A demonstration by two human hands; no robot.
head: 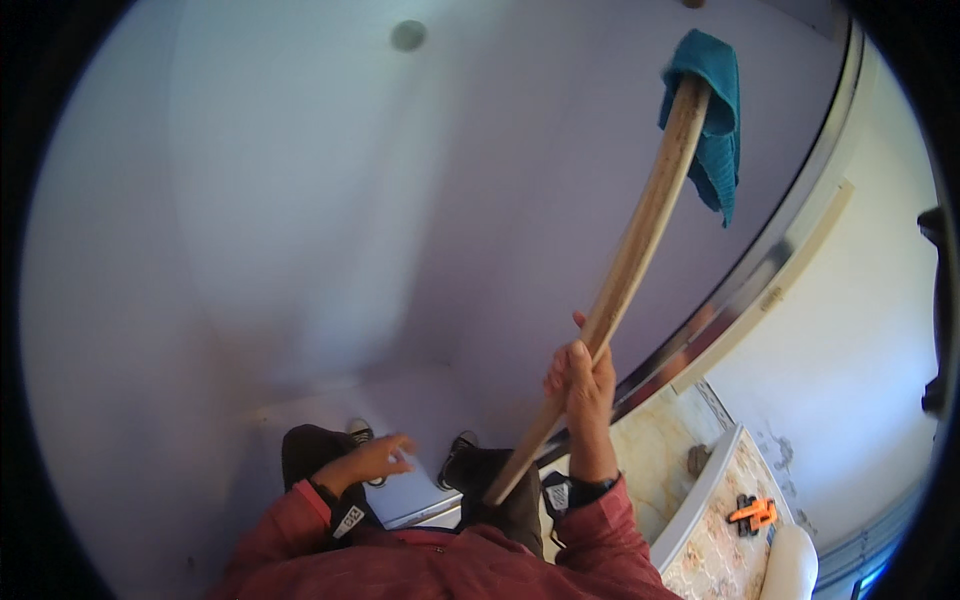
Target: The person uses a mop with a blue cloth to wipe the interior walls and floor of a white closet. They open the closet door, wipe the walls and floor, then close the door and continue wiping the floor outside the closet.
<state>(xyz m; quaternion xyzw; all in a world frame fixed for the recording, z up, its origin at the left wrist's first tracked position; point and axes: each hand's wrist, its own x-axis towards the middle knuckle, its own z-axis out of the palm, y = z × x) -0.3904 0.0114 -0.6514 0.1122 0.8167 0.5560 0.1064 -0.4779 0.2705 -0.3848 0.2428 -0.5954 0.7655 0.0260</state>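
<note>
My right hand [589, 386] is closed around a long wooden pole [645, 217]. The pole slants from the upper right down to its lower end in front of my trousers. Draped over its far end is a teal cloth [709, 97], with one corner hanging down. My left hand [379, 457] is held low over my legs, fingers apart, with nothing in it. Between my canvas shoes [457, 454] lies a pale surface [412, 491] with a straight front edge.
Pale lilac wall-like surface [495, 210] fills most of the view, with a round grey disc [409, 35] high up. A dark, shiny frame edge [750, 270] curves along the right. At lower right, a patterned mattress [720, 525] carries an orange toy excavator [752, 515] and a white bolster [791, 562].
</note>
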